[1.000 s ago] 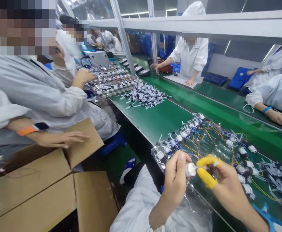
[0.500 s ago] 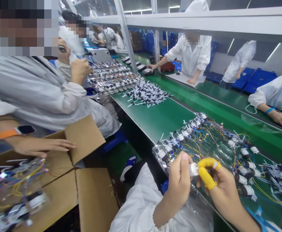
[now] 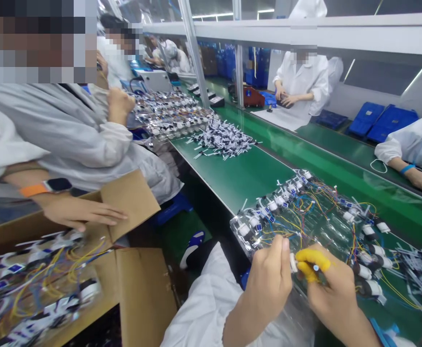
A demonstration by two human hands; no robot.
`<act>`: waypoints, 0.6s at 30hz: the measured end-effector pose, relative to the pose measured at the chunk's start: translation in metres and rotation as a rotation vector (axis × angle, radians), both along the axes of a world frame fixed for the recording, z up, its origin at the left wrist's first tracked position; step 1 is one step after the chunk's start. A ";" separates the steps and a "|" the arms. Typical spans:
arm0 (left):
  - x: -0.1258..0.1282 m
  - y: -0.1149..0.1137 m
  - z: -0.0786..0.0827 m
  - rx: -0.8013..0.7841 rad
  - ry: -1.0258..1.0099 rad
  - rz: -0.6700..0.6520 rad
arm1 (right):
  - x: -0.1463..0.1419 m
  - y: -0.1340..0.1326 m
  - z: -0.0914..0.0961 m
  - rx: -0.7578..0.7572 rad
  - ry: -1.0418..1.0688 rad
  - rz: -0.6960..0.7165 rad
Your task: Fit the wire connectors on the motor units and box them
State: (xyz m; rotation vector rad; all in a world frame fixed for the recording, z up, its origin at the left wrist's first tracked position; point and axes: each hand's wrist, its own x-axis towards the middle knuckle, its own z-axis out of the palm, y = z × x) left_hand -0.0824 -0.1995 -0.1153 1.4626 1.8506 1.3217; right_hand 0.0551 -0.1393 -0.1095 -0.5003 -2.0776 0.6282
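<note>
My left hand (image 3: 263, 284) is closed around a small white cylindrical part (image 3: 293, 263), which shows just past its fingertips. Yellow finger cots cover the thumb and forefinger of my right hand (image 3: 328, 284). Those fingers are pinched together against the part's right end. A small pale round tip (image 3: 316, 268) pokes out between them; what it belongs to is hidden. Both hands are over the near edge of a clear plastic tray (image 3: 328, 229). In it lie several white-and-black cylindrical parts (image 3: 364, 271) with coloured wires (image 3: 305, 205).
A heap of white-and-black strips (image 3: 225, 139) lies up the green table (image 3: 229, 173); another pile (image 3: 420, 274) is at right. At left, a co-worker's hand (image 3: 84, 212) rests on an open cardboard box (image 3: 140, 294) holding wired parts. A metal post (image 3: 192, 53) stands beyond.
My right hand has turned, and a pale tip now shows between its fingers. The co-worker's hand has shifted right along the box. A person opposite has drawn both hands together around a dark object.
</note>
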 end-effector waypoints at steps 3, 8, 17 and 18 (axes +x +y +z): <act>-0.005 0.000 0.002 -0.087 0.091 -0.007 | 0.000 0.004 -0.005 -0.139 -0.061 0.023; -0.022 0.005 0.010 -0.108 -0.031 -0.089 | -0.001 0.011 0.004 -0.349 -0.123 0.108; -0.009 0.003 0.005 -0.177 0.008 -0.013 | -0.006 0.005 -0.015 -0.177 -0.024 -0.018; -0.008 0.004 0.003 -0.181 0.019 -0.012 | -0.006 0.006 -0.015 -0.274 -0.050 -0.011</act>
